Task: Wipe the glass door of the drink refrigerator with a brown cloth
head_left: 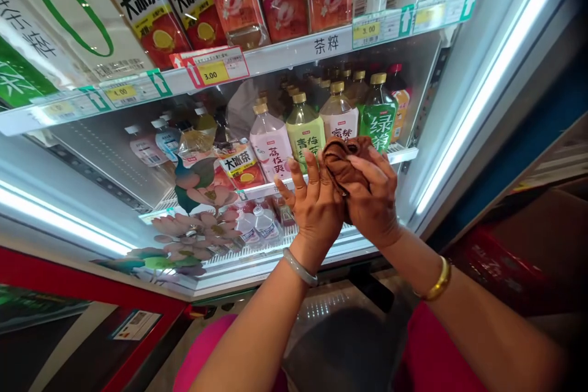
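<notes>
My right hand (374, 196) grips a bunched brown cloth (342, 165), its fingers curled over the folds. Beside it, my left hand (316, 202) is spread with the fingers apart and its back toward me. Its thumb side lies against the cloth, and the thumb is mostly hidden. Both hands are raised in front of the cooler's middle shelf. Behind them stand a pink-labelled bottle (271, 150), a yellow-green-labelled bottle (305, 128) and a green-labelled bottle (379, 110), partly covered by the hands and cloth.
Boxed and bottled drinks fill the upper shelf, above a price rail (294, 52). Lotus flower decals (197, 220) overlap the view of the lower left bottles. Lit strips (491, 86) run along the cooler's sides. A red-framed panel (151, 343) is at lower left.
</notes>
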Demonstrator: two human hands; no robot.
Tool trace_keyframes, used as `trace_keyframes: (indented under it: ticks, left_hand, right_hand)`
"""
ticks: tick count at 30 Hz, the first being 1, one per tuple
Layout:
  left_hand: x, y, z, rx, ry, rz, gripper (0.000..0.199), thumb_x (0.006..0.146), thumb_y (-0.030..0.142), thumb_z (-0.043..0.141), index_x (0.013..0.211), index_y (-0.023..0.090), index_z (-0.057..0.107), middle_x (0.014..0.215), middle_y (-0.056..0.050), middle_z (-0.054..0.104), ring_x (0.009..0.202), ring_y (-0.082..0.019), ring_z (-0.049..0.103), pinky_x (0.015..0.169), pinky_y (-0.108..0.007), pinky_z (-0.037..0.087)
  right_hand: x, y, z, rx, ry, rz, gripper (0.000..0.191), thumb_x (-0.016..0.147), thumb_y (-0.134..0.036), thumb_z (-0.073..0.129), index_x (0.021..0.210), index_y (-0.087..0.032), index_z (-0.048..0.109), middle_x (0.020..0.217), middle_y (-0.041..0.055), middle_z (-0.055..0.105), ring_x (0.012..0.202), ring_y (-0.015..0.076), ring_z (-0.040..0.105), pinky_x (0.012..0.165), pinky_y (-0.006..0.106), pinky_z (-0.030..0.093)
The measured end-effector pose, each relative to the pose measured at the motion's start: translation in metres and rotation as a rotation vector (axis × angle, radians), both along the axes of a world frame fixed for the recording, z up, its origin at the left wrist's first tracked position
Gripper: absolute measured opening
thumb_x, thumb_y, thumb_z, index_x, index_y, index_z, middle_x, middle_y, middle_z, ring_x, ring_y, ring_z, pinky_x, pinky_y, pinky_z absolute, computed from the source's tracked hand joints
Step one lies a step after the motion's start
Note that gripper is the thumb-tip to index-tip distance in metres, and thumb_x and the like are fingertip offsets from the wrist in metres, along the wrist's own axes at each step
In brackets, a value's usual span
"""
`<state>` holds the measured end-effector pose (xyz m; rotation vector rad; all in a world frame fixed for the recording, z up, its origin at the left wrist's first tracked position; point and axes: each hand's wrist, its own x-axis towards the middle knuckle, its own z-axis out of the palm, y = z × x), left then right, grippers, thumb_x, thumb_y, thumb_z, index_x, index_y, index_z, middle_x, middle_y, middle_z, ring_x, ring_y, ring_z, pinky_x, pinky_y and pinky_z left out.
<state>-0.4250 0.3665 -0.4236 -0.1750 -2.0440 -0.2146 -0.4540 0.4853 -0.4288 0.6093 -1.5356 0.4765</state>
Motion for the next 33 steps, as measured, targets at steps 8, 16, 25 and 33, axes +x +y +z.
trace_keyframes:
  ticks: [8,16,25,33]
  left_hand:
    - [0.010,0.013,0.003,-0.108,-0.100,-0.070,0.073,0.101,0.037,0.058,0.167,0.028,0.029,0.176,-0.012,0.017,0.163,-0.038,-0.010,0.119,-0.075,-0.020]
    - [-0.004,0.032,-0.003,-0.060,-0.072,-0.002,0.066,0.102,0.035,0.057,0.164,0.022,0.037,0.170,-0.024,0.027,0.163,-0.040,0.010,0.120,-0.078,-0.014]
    - [-0.006,0.033,-0.001,-0.116,-0.053,-0.049,0.072,0.105,0.031,0.048,0.168,0.015,0.020,0.171,-0.018,0.029,0.165,-0.033,0.003,0.122,-0.069,-0.022]
    - [-0.005,0.029,0.000,-0.134,-0.074,-0.102,0.074,0.102,0.032,0.053,0.167,0.011,0.024,0.171,-0.022,0.025,0.165,-0.036,0.009,0.124,-0.069,-0.018]
  right_hand:
    - [-0.023,0.060,0.020,-0.120,-0.056,-0.078,0.032,0.092,-0.035,0.072,0.124,-0.031,0.069,0.141,0.0085,0.060,0.142,0.0335,0.052,0.122,0.060,0.041]
    - [-0.011,0.041,0.002,-0.059,-0.057,-0.083,0.035,0.092,-0.021,0.070,0.125,-0.034,0.067,0.140,0.0050,0.059,0.146,0.0309,0.049,0.122,0.057,0.044]
    - [-0.021,0.075,0.001,-0.284,-0.115,-0.127,0.048,0.097,-0.017,0.058,0.143,-0.032,0.058,0.154,0.0165,0.047,0.146,0.0365,0.047,0.118,0.058,0.045]
    - [-0.024,0.091,-0.020,0.138,-0.060,-0.099,0.029,0.091,-0.021,0.067,0.119,-0.030,0.067,0.142,0.0058,0.061,0.139,0.0284,0.055,0.118,0.053,0.049]
